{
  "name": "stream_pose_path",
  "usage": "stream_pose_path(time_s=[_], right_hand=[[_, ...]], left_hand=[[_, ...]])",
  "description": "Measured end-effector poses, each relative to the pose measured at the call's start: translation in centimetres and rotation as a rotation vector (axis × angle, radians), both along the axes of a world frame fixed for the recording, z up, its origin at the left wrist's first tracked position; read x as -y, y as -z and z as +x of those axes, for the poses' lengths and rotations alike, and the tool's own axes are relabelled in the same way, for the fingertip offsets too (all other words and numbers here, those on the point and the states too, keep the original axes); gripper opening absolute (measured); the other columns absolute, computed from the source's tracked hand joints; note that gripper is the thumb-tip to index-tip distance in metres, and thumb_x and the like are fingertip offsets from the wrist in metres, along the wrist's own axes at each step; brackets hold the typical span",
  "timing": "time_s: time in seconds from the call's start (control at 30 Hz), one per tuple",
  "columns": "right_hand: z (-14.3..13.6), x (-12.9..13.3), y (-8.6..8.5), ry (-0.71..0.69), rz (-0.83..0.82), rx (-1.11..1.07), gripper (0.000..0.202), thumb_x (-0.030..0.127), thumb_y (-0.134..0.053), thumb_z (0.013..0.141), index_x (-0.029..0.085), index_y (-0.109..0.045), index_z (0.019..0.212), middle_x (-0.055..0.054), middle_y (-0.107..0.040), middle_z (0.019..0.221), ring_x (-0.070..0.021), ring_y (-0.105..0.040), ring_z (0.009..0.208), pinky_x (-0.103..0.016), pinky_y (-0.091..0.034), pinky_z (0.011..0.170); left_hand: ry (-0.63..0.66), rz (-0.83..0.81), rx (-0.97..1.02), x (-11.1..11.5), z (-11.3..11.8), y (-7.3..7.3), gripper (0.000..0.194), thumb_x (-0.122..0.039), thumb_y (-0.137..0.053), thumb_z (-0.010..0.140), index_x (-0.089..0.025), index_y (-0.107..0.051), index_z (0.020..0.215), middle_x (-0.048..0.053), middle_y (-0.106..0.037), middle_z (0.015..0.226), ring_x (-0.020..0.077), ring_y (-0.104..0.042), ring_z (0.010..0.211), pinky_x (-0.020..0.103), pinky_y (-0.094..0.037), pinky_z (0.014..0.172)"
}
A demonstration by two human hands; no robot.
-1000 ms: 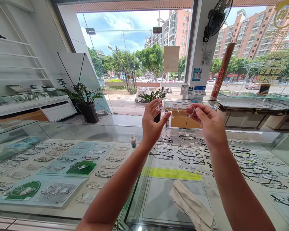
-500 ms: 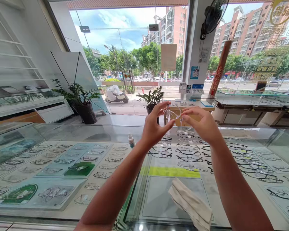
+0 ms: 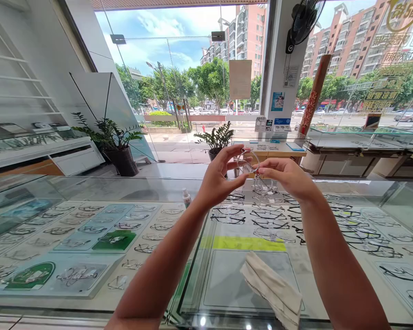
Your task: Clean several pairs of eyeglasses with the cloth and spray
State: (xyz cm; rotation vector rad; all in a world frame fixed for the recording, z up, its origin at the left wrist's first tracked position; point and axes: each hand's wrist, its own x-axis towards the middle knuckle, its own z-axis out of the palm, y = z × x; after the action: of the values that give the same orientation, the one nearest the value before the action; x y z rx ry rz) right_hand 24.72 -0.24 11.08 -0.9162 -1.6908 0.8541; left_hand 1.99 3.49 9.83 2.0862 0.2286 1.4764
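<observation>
A pair of thin, clear-rimmed glasses (image 3: 248, 161) is held up above the glass counter. My left hand (image 3: 222, 176) grips it by one lens rim, with the thumb below and a finger above. The thumb and fingers of my right hand (image 3: 284, 176) are pinched on the frame near its middle, at the lower right of that rim. The other part of the glasses hangs below my right fingers. On the counter below lies a crumpled beige cloth (image 3: 272, 286).
The glass display counter (image 3: 99, 185) holds many rows of eyeglasses. A small white bottle (image 3: 186, 197) stands left of my left forearm. Beyond are potted plants (image 3: 122, 158), a wooden desk (image 3: 278, 156), a wall fan (image 3: 304, 20) and large windows.
The glasses have turned slightly, and one lens rim now faces me more squarely. My right fingers have closed in on the frame and moved slightly left. The view has shifted a little.
</observation>
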Motion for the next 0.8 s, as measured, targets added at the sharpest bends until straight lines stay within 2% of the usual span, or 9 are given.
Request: stream_pose_path(time_s=[0.17,0.27,0.33,0.4,0.43,0.47,0.53,0.63,0.8], right_hand=[[-0.3,-0.1,0.2,0.010,0.013,-0.037,0.015,0.043,-0.083,0.087,0.029,-0.084,0.091,-0.003,-0.084,0.098,-0.0213,-0.074,0.091,-0.041,-0.056,0.094],[-0.5,-0.2,0.3,0.058,0.043,-0.065,0.016,0.043,-0.084,0.086,0.028,-0.085,0.090,-0.003,-0.083,0.095,-0.0209,-0.073,0.088,-0.041,-0.056,0.091],[-0.8,-0.2,0.3,0.125,0.079,-0.084,0.017,0.043,-0.084,0.085,0.026,-0.084,0.088,-0.004,-0.083,0.093,-0.0214,-0.073,0.087,-0.041,-0.056,0.088],[-1.4,0.2,0.2,0.221,0.122,-0.093,0.019,0.043,-0.082,0.086,0.024,-0.083,0.089,-0.005,-0.083,0.091,-0.0221,-0.074,0.085,-0.041,-0.057,0.084],[-1.7,0.4,0.2,0.277,0.148,-0.093,0.019,0.043,-0.081,0.087,0.023,-0.083,0.090,-0.006,-0.084,0.090,-0.0226,-0.074,0.084,-0.042,-0.058,0.084],[-2.1,0.7,0.2,0.331,0.175,-0.090,0.020,0.042,-0.080,0.089,0.023,-0.083,0.091,-0.006,-0.084,0.091,-0.0232,-0.075,0.085,-0.043,-0.058,0.084],[-3.1,1.3,0.2,0.420,0.257,-0.061,0.017,0.039,-0.077,0.091,0.022,-0.082,0.092,-0.007,-0.085,0.097,-0.0248,-0.077,0.093,-0.046,-0.058,0.092],[-4.6,2.1,0.4,0.485,0.418,0.035,0.012,0.032,-0.073,0.094,0.022,-0.081,0.092,-0.008,-0.085,0.105,-0.0265,-0.078,0.103,-0.048,-0.058,0.099],[-6.1,2.7,0.7,0.506,0.585,0.135,0.013,0.024,-0.067,0.098,0.021,-0.080,0.101,-0.010,-0.083,0.113,-0.0268,-0.078,0.109,-0.046,-0.059,0.102]], left_hand=[[-0.039,0.039,-0.044,-0.2,-0.2,-0.1,0.063,-0.023,-0.079,0.091,-0.025,-0.051,0.147,0.015,-0.063,0.152,0.0276,-0.072,0.131,0.046,-0.061,0.115],[-0.286,0.198,0.014,0.4,0.0,-0.2,0.068,-0.024,-0.081,0.087,-0.026,-0.052,0.149,0.015,-0.061,0.154,0.0281,-0.065,0.139,0.047,-0.056,0.118],[-0.524,0.318,0.113,1.3,0.2,-0.4,0.054,-0.023,-0.081,0.085,-0.023,-0.063,0.137,0.012,-0.070,0.135,0.0241,-0.069,0.123,0.042,-0.059,0.106],[-0.667,0.352,0.148,2.4,0.6,-0.6,0.022,-0.021,-0.076,0.090,-0.020,-0.074,0.111,0.004,-0.074,0.099,0.0155,-0.068,0.087,0.031,-0.058,0.081],[-0.674,0.318,0.113,2.9,0.7,-0.7,0.008,-0.021,-0.072,0.093,-0.020,-0.075,0.101,0.001,-0.071,0.084,0.0123,-0.061,0.072,0.028,-0.053,0.069],[-0.649,0.256,0.061,3.3,0.9,-0.8,0.007,-0.023,-0.070,0.096,-0.019,-0.076,0.094,-0.001,-0.067,0.074,0.0105,-0.055,0.063,0.026,-0.048,0.061],[-0.561,0.100,-0.045,3.8,1.1,-0.7,0.017,-0.032,-0.069,0.099,-0.019,-0.079,0.093,-0.002,-0.065,0.066,0.0100,-0.048,0.056,0.026,-0.039,0.054],[-0.477,-0.061,-0.081,3.6,1.2,-0.4,0.029,-0.044,-0.071,0.099,-0.019,-0.082,0.094,0.001,-0.067,0.066,0.0116,-0.048,0.057,0.027,-0.035,0.053],[-0.463,-0.180,-0.027,2.7,0.7,-0.2,0.035,-0.053,-0.077,0.093,-0.019,-0.084,0.093,0.000,-0.060,0.064,0.0113,-0.042,0.057,0.027,-0.030,0.054]])
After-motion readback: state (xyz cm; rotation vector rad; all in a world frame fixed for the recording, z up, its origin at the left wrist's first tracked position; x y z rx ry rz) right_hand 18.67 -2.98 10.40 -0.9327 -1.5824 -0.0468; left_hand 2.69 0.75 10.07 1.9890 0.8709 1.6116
